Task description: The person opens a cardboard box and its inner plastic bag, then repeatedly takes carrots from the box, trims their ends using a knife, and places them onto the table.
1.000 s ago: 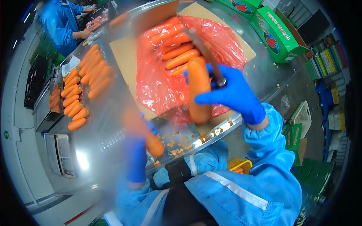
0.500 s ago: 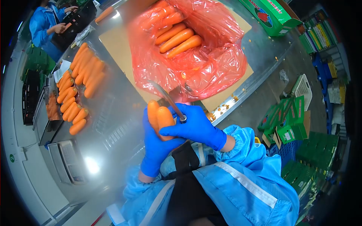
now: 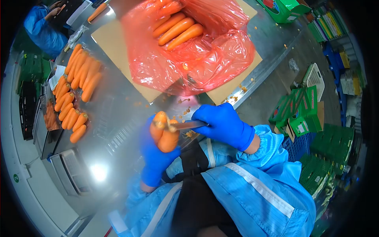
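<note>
Two carrots [image 3: 168,140] stand side by side in my left hand [image 3: 154,164], which is blue-gloved and closed around them. Their stem ends point up and away from me. My right hand [image 3: 226,125], gloved too, grips a knife [image 3: 188,125] by its handle, hidden in the fist. The blade lies across the carrots' stem ends, with pale cut bits at the contact. Just beyond the hands, an open red plastic bag [image 3: 233,65] holds several carrots [image 3: 177,32] and rests on cardboard [image 3: 112,55].
Rows of carrots [image 3: 90,77] lie on the metal table [image 3: 122,98] to the left. Small trimmings [image 3: 235,98] are scattered near its edge. Green boxes [image 3: 304,112] and crates [image 3: 331,148] stand at right. A co-worker in a blue coat [image 3: 43,31] is at upper left.
My right hand has moved off the carrots to the right, and the knife blade now crosses their ends. The carrots now show stem ends instead of smooth tips. The view has shifted slightly.
</note>
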The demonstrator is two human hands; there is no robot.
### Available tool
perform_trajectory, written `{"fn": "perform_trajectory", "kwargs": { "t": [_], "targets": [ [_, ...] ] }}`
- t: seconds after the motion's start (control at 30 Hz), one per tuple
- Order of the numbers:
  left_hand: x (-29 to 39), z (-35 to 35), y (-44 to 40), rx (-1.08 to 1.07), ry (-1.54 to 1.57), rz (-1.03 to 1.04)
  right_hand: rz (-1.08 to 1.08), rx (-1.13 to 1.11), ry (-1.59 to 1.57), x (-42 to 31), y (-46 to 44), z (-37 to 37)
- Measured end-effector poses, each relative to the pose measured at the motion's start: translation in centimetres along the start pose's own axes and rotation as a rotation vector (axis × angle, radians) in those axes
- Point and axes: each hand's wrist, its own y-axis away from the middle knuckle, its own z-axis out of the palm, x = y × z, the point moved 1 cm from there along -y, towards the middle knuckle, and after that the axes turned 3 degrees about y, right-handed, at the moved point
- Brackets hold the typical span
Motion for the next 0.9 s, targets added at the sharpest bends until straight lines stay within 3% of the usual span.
{"fn": "perform_trajectory", "kwargs": {
  "t": [0.13, 0.37, 0.53, 0.63, 0.73, 0.77, 0.83, 0.9],
  "targets": [
    [0.3, 0.4, 0.4, 0.012, 0.034, -0.009, -0.142, 0.031, 0.144, -0.7, 0.3, 0.2],
    [-0.1, 1.2, 1.0, 0.090, -0.022, 0.041, -0.123, 0.031, 0.222, -1.2, 1.1, -0.3],
    [1.2, 1.2, 1.3, -0.021, 0.065, -0.018, -0.099, 0.051, 0.154, -1.0, 1.9, -0.1],
    [2.0, 0.4, 2.3, -0.074, -0.093, 0.087, 0.003, 0.148, 0.149, 1.0, 2.8, 0.4],
    [3.2, 0.6, 3.1, -0.019, -0.023, -0.028, 0.238, 0.111, 0.166, 3.1, 3.4, -0.8],
    [3.4, 0.8, 3.5, 0.024, 0.053, -0.115, 0.136, 0.098, 0.153, 2.5, 3.4, -0.7],
    [2.6, 0.7, 3.2, -0.107, 0.133, -0.234, -0.055, 0.099, 0.129, 0.1, 3.1, -0.7],
    [3.2, 1.3, 2.5, -0.140, 0.185, -0.244, -0.099, 0.115, 0.154, -1.0, 2.6, -0.4]
  ]
}}
